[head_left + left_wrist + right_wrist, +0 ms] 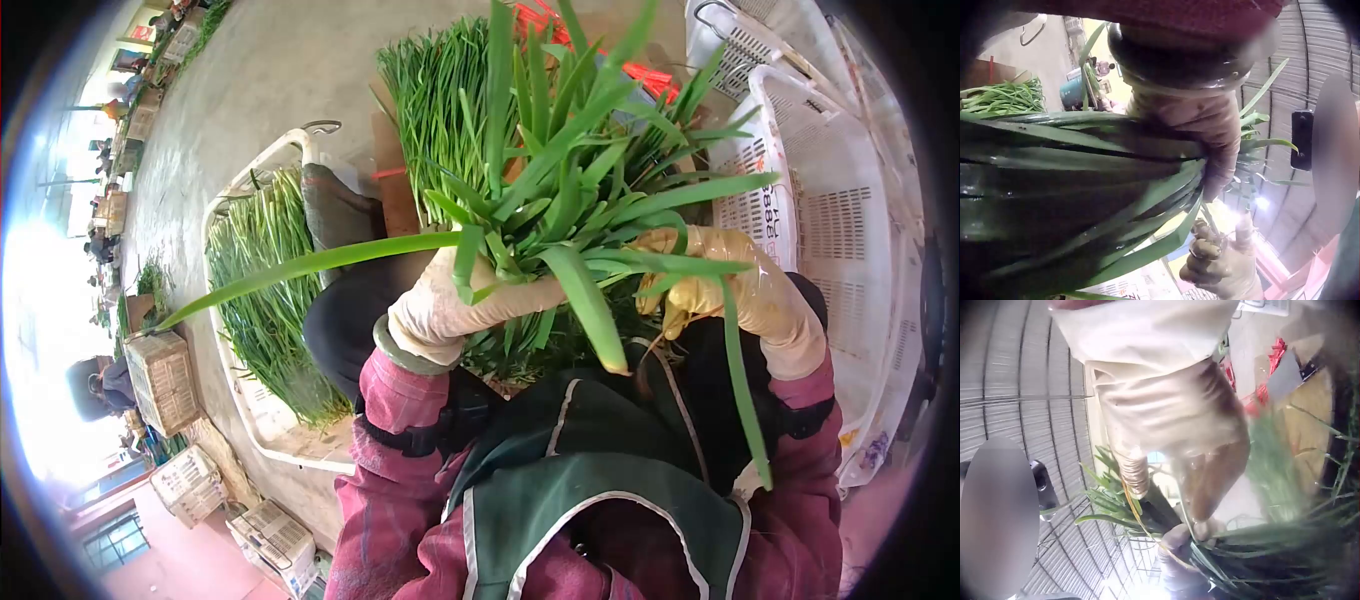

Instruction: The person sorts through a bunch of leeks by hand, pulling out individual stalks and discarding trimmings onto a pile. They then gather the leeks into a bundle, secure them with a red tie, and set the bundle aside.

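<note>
My gloved left hand [435, 305] grips a thick bunch of long, flat-leaved greens [575, 205] around its middle, in front of my lap. Leaf tips fan out toward the camera, and one long leaf sticks far out to the left. In the left wrist view the rest of the bunch [1072, 194] stretches away from that hand as dark, wet leaves. Beside the bunch, my gloved right hand [740, 290] has its fingers curled and pinches a thin yellowed leaf [1140, 519], which hangs as a narrow strand toward the left hand in the right wrist view.
Left of my knee, a white crate [262, 440] holds more greens. Another upright stack of greens [435, 110] stands ahead, near red ties [650, 78]. White plastic baskets [850, 220] crowd the right side. Further crates [160, 380] line the floor at far left.
</note>
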`<state>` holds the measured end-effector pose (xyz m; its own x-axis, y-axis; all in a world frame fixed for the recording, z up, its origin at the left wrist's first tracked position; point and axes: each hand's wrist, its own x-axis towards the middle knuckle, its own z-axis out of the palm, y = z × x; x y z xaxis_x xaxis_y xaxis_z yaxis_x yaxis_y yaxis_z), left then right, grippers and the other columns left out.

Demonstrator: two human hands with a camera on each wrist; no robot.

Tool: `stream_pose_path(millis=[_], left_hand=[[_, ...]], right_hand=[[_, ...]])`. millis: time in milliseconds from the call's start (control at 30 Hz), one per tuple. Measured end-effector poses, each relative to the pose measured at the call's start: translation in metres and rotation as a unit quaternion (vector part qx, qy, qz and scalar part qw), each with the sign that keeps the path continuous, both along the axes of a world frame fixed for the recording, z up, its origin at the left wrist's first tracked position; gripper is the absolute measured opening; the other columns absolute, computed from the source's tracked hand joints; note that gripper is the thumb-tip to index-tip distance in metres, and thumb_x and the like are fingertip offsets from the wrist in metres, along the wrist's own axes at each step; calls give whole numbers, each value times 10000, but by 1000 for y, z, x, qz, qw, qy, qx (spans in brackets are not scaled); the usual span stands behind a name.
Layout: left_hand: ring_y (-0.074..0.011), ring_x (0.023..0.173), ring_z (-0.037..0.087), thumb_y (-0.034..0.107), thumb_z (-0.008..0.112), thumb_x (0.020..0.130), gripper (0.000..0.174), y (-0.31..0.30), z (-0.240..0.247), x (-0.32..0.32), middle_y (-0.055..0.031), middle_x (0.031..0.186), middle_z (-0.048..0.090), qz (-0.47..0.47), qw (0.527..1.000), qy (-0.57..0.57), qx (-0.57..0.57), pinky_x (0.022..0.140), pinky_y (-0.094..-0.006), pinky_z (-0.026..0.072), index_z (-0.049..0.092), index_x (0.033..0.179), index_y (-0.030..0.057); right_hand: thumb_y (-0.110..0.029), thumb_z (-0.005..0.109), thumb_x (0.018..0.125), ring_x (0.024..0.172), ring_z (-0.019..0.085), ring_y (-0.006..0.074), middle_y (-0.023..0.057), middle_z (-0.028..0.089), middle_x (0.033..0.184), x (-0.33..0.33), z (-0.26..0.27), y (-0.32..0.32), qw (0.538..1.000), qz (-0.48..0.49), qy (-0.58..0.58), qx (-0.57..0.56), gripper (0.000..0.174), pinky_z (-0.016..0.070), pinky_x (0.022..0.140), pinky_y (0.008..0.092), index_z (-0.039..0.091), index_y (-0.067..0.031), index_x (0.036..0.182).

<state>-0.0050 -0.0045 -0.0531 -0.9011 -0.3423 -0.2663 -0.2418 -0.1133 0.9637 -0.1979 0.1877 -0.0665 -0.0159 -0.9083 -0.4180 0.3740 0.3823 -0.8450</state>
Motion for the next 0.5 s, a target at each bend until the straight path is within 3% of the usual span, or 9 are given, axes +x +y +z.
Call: stream_pose_path(millis=[33, 167, 200, 300, 333, 367, 400, 433, 500], left_hand=[[-178, 955, 607, 99, 805, 698, 477, 2, 5, -1, -82, 1053, 659, -7, 1000, -3, -1, 845, -331, 484, 606, 1123, 14], [-183, 840, 641, 101, 778, 715, 373, -1, -14, -9, -88, 937, 689, -58, 988, 126, -64, 761, -322, 510, 637, 1048, 8], [-182, 739, 640, 112, 772, 715, 320, -4, -14, -14, -89, 851, 690, -85, 965, 171, -177, 686, -314, 516, 653, 990, 0], [-169, 678, 609, 134, 785, 712, 269, -1, -27, -15, -83, 782, 669, -56, 986, 103, -118, 649, -309, 507, 659, 907, -1], [-152, 695, 604, 131, 789, 713, 296, -3, -33, -12, -74, 790, 666, -59, 991, 72, -94, 663, -304, 506, 651, 940, 0], [-150, 722, 608, 131, 796, 710, 331, -2, -34, -12, -73, 822, 669, -50, 987, 89, -124, 682, -303, 507, 642, 973, 0], [-148, 749, 612, 130, 802, 707, 366, -2, -32, -12, -71, 855, 673, -41, 981, 106, -155, 700, -301, 507, 633, 1005, 0], [-146, 776, 616, 129, 808, 705, 402, -2, -29, -12, -69, 888, 676, -31, 974, 122, -186, 718, -299, 508, 624, 1038, -1], [-160, 928, 622, 103, 807, 722, 500, -2, -22, -5, -73, 1047, 660, 16, 999, 13, 41, 815, -318, 510, 581, 1160, 17]], right_hand=[[-200, 656, 888, 860, 626, 142, 52, 659, 904, -2, 3, -1, 999, 5, -37, 0, 466, 527, 735, 269, 489, 5, 1271], [-189, 588, 915, 949, 628, 215, 120, 626, 1059, 5, -27, -2, 975, -59, 157, -146, 370, 530, 761, 322, 516, 10, 1218], [-186, 571, 922, 972, 628, 233, 137, 618, 1098, 8, -35, -3, 959, -73, 203, -183, 349, 530, 768, 336, 523, 11, 1205], [-118, 551, 901, 861, 615, 233, 153, 576, 1164, 15, -44, -2, 942, -264, -159, -134, 259, 512, 724, 350, 546, 15, 1124], [-108, 548, 902, 829, 609, 230, 145, 590, 1126, 9, -53, -6, 927, -298, -184, -132, 236, 510, 704, 343, 549, 15, 1103], [-104, 540, 907, 787, 602, 210, 120, 610, 1034, 3, -47, -3, 960, -209, 130, -132, 191, 506, 676, 318, 558, 10, 1059], [-100, 533, 912, 745, 595, 191, 95, 630, 942, 0, -36, -4, 881, -143, 439, -106, 150, 503, 649, 292, 567, 4, 1015], [-123, 561, 916, 690, 580, 139, 66, 635, 832, 5, -29, -6, 934, -256, 240, -69, 132, 480, 614, 260, 594, 4, 929], [-113, 589, 900, 678, 576, 115, 55, 632, 838, -2, -25, 0, 947, -280, 157, 8, 120, 466, 591, 254, 610, 4, 915]])
